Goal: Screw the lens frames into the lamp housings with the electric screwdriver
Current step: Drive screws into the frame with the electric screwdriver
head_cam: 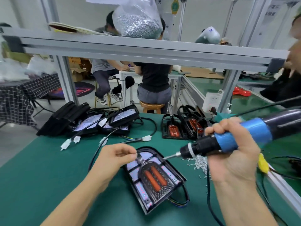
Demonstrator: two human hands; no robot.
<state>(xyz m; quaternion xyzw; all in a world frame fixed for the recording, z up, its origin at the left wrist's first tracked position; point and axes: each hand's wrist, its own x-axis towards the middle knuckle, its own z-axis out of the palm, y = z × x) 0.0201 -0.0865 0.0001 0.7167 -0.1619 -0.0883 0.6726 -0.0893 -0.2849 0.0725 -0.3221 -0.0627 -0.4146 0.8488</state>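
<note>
Your right hand grips the electric screwdriver, its tip at the top edge of the lamp housing on the green counter. Your left hand pinches something small there, maybe a screw. Next, I think, line the tip up straight and drive it.

clear plastic bag of silver screws on grey aluminium shelf rail; round wooden stool beyond green bench mat; white wall socket on frame post, checked cloth far left
</note>
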